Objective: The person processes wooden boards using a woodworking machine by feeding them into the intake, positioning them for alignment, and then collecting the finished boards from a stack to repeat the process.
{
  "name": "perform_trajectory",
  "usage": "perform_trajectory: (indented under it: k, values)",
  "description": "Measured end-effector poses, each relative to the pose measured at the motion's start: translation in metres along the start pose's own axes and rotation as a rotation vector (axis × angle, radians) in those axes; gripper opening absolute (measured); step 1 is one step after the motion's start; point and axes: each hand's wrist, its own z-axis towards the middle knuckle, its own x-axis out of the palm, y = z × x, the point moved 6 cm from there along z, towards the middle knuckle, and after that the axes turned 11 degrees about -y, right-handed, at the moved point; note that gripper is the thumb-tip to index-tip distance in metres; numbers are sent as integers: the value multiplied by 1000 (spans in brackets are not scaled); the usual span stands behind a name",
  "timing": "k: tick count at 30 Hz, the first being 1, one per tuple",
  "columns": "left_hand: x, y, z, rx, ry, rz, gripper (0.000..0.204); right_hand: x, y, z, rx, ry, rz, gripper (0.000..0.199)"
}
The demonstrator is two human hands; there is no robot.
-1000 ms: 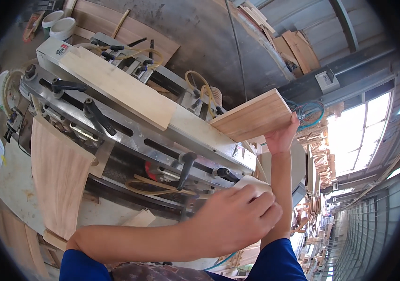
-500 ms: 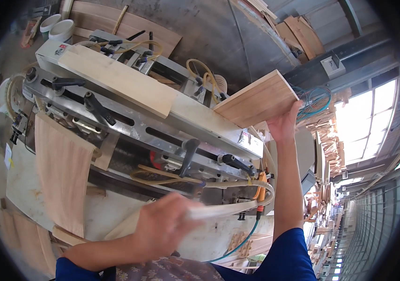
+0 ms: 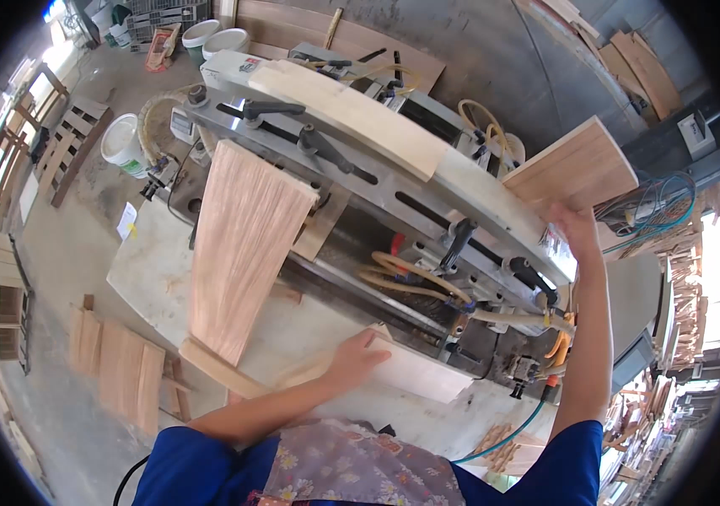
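My left hand [image 3: 358,363] is closed on the end of a pale wooden board [image 3: 421,371], which lies slantwise over the near side of the machine table [image 3: 284,325]. At the far right, my right hand [image 3: 575,229] grips the lower edge of a brown-grained wooden board [image 3: 577,171], which rests tilted at the end of the machine's long top beam [image 3: 495,198]. A long pale board [image 3: 347,114] lies along the same beam. To the left of my left hand, a wide brown-grained board [image 3: 246,244] slants down from the machine toward me.
Black clamp levers [image 3: 322,148] stick up from the slotted metal rail [image 3: 419,207]. Yellowish hoses [image 3: 415,274] loop in the middle of the machine. White buckets [image 3: 124,143] and a wooden pallet [image 3: 77,139] stand on the floor at left. Loose boards [image 3: 124,371] lean at lower left.
My left hand has turned the pale board from nearly edge-on to showing its broad face. The right hand stays on its board, now lower on its edge. The whole view has swung left.
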Motion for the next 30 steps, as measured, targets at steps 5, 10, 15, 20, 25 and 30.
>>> perform_trajectory:
  k: [5, 10, 15, 20, 25, 30]
  values:
    - [-10, -30, -31, 409, -279, 270, 45, 12, 1, 3, 33, 57, 85, 24]
    - [-53, -104, -56, 624, -237, 435, 37, 5, 12, -15, -27, 48, 111, 30]
    - [-85, -218, -41, 871, -335, 416, 29, 19, 24, -17, -92, 154, 100, 33]
    - [-49, -181, -13, 429, -48, 279, 30, 10, 35, -21, -126, 128, 64, 33]
    - [22, -72, -36, 595, 305, 710, 55, 27, 30, -28, -91, 201, -58, 34]
    - [57, -33, -24, 1022, 245, 1219, 66, 15, 28, -18, -119, 124, -53, 38]
